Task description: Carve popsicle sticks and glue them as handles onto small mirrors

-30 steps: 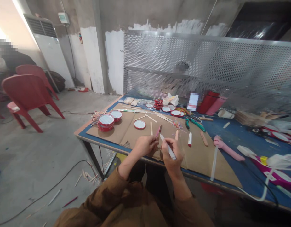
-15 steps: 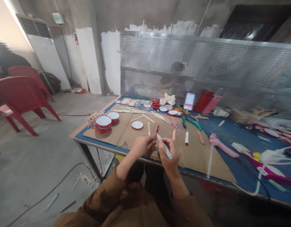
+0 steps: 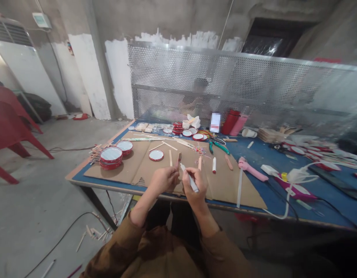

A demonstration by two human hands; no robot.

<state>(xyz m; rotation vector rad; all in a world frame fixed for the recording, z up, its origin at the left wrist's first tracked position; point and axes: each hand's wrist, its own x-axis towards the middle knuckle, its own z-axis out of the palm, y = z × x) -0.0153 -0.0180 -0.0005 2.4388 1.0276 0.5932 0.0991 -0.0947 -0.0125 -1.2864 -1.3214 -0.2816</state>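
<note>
My left hand (image 3: 162,180) is closed on a flat wooden stick (image 3: 178,160) with a red-coloured face, held up over the brown cardboard sheet (image 3: 129,170). My right hand (image 3: 192,185) grips a white marker pen (image 3: 189,178) like a pencil, its tip close to the stick. Both hands hover near the table's front edge. Right beyond them on the cardboard lie two bare wooden sticks (image 3: 170,157), a capped white and red marker (image 3: 214,165) and a round red-rimmed mirror (image 3: 156,155).
A stack of red-rimmed mirrors (image 3: 111,157) stands at the table's left. Pliers (image 3: 217,146), a pink glue gun (image 3: 252,170), white cables (image 3: 294,181) and more mirrors lie further right and back. A perforated metal screen (image 3: 254,88) backs the blue table (image 3: 283,154). Red chairs (image 3: 7,131) stand left.
The view has swung to the right, so the table and my hands sit further left in frame. My hands keep the same grip on the stick and the pen.
</note>
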